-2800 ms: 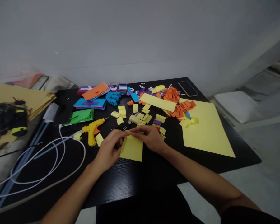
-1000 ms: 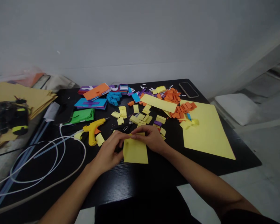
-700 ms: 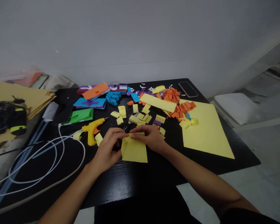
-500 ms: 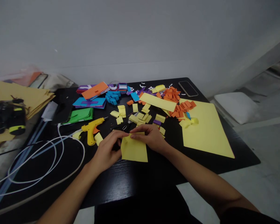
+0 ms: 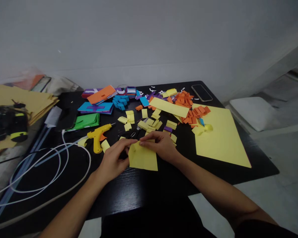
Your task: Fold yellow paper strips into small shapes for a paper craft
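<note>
A piece of yellow paper (image 5: 144,160) hangs between my two hands over the front of the black table. My left hand (image 5: 115,157) pinches its upper left edge between thumb and fingers. At the upper right edge, my right hand (image 5: 160,145) has thumb and fingers closed on the same paper. The fingertips of both hands nearly meet at the top. Just beyond them lie small folded yellow paper pieces (image 5: 150,124) and scissors (image 5: 133,134), partly hidden. A yellow glue gun (image 5: 97,138) rests left of my left hand.
Orange paper pieces (image 5: 196,114) and a large yellow sheet (image 5: 221,142) lie to the right, with a phone (image 5: 202,93) behind. Green papers (image 5: 86,121) and blue papers (image 5: 95,107) are stacked at back left. A white cable (image 5: 59,165) loops across the left side.
Both hands keep their hold on the yellow paper, almost still. The whole view has shifted very slightly.
</note>
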Available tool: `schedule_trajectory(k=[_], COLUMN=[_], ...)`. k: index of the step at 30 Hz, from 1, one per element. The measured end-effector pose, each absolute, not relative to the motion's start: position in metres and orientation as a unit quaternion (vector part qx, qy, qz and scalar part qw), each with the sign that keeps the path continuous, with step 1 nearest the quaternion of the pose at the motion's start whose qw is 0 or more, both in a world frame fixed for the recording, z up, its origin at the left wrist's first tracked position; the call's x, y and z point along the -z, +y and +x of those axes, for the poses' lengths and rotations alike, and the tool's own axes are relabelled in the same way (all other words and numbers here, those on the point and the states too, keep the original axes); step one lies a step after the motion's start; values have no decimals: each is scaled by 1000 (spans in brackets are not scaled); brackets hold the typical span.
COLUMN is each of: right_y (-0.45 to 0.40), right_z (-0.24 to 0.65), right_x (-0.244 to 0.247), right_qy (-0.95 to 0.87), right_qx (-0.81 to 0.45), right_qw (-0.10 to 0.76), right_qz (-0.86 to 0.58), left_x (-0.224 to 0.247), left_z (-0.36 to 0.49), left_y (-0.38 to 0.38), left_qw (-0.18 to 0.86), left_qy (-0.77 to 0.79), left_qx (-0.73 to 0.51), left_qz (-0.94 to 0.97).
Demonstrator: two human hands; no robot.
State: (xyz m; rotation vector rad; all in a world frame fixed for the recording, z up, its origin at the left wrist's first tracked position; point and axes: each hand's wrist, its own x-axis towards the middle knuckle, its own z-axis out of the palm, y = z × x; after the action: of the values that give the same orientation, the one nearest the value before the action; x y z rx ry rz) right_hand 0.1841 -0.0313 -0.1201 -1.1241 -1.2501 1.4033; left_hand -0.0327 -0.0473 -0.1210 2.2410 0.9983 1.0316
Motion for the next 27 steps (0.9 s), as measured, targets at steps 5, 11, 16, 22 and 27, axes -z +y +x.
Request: schedule_trajectory(k=[5,11,16,22,27], right_y=[-31,-27,-24,-25,-25], right_z=[183,189,193,191,191], right_x=[123,123,122,121,121], right_qy=[-512,-492,-510,-509,-513], right_qx=[-562,-640,-639,-623,-642], right_qw=[462,426,397,397,378], right_qz=[-458,-410,-416,-441,-427], left_x=[121,116,117,122,117], left_z=[-33,-35,-35,-35,-33], left_y=[-47,-45,-44,-44,-43], left_qw=[240,253,288,323,338], left_qy=[378,407,417,422,412], left_qx=[-365,-363,-355,-352,-345], left_qz=[816,800,786,770,772])
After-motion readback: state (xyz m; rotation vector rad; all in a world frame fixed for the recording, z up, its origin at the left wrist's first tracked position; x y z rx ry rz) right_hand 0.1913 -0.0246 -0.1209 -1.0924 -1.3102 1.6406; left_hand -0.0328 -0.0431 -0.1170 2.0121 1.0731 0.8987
